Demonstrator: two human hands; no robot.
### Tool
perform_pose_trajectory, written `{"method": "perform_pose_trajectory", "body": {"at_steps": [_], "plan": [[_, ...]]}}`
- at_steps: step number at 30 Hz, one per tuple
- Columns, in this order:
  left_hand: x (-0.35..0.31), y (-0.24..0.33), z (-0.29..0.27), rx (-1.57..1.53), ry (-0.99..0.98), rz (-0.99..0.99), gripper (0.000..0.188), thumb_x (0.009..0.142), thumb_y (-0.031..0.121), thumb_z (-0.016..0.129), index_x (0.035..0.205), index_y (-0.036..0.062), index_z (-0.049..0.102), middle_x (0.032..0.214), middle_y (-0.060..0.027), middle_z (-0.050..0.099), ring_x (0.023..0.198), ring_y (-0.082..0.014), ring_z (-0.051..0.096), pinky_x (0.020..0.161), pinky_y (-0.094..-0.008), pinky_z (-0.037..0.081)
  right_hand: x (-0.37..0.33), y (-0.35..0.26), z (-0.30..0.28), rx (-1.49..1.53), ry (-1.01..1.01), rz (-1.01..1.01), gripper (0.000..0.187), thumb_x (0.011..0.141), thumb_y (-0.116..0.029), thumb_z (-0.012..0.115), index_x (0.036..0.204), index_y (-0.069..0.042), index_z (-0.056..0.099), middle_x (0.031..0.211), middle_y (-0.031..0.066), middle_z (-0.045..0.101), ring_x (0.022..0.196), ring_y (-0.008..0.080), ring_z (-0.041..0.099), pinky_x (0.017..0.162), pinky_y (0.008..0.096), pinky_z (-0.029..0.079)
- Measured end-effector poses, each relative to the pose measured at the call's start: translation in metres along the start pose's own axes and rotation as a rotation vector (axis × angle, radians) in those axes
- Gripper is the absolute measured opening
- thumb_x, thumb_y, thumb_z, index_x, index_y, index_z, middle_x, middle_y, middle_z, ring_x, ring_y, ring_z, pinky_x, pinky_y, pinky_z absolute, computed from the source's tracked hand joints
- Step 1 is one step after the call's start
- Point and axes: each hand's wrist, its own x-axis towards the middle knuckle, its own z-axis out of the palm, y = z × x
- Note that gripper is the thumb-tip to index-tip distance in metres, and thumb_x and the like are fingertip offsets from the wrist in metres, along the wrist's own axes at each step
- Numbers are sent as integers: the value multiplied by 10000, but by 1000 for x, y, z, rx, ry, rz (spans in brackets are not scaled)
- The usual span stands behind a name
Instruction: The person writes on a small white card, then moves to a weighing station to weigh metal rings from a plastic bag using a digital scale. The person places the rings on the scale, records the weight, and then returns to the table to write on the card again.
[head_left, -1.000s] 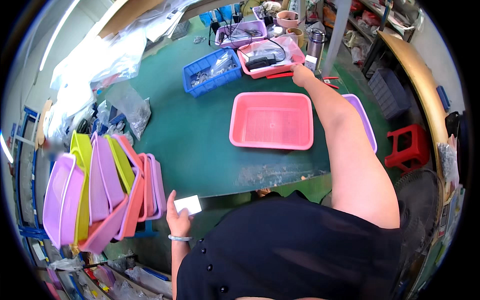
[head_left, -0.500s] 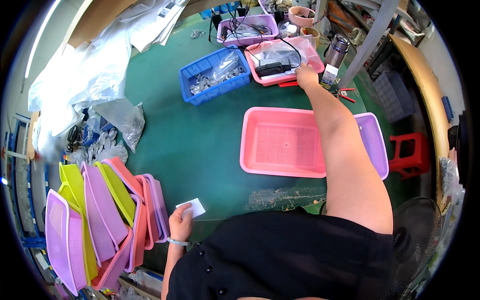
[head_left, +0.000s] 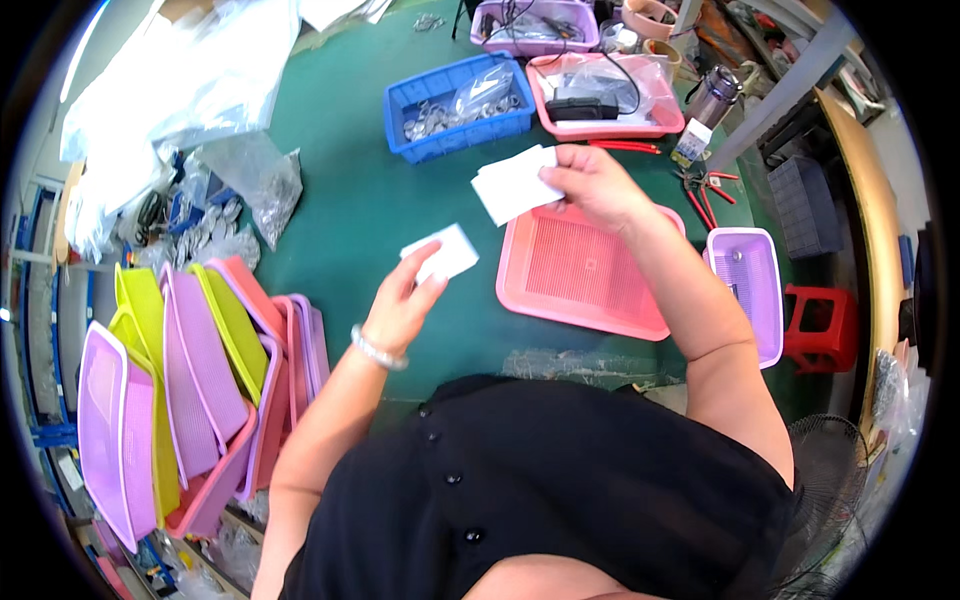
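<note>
Over the middle of the green table, my left hand (head_left: 398, 312) pinches a white paper card (head_left: 450, 254) between thumb and fingers. To its right, my right hand (head_left: 600, 188) is closed on several white paper sheets (head_left: 512, 188), fanned slightly apart. The two lots of paper are near each other but do not touch. Below my right hand lies a shallow pink basket (head_left: 582, 277) with nothing in it, its far rim partly covered by the hand. A purple basket (head_left: 768, 300) stands to the right of that, past my right forearm, with a few small things inside.
At the back are a blue bin (head_left: 420, 152) of metal parts and a pink basket (head_left: 655, 125) with a black device and bags. Red-handled pliers (head_left: 705, 195) and a steel flask (head_left: 712, 95) lie right. Stacked baskets (head_left: 195, 370) fill the left; a red stool (head_left: 822, 330) stands right.
My right hand has come back from the far pink basket and now holds white paper sheets. My left hand has risen forward and right with its card. The near pink basket looks slightly turned.
</note>
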Motion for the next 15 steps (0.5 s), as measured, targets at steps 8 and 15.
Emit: {"method": "perform_pose_trajectory", "body": {"at_steps": [8, 15], "plan": [[15, 18, 26, -493, 0, 22, 282, 861, 163, 538, 1080, -12, 531, 962, -52, 576, 857, -131, 536, 768, -270, 433, -25, 21, 48, -151, -47, -48, 211, 852, -179, 528, 952, 2, 568, 770, 19, 587, 645, 77, 540, 574, 202, 433], [9, 17, 15, -211, -22, 155, 262, 871, 154, 515, 1059, -28, 535, 982, -88, 577, 866, -162, 559, 759, -296, 463, -34, 11, 46, -178, 6, -385, 148, 809, -39, 557, 951, 3, 565, 855, 31, 555, 721, 84, 504, 648, 218, 425]]}}
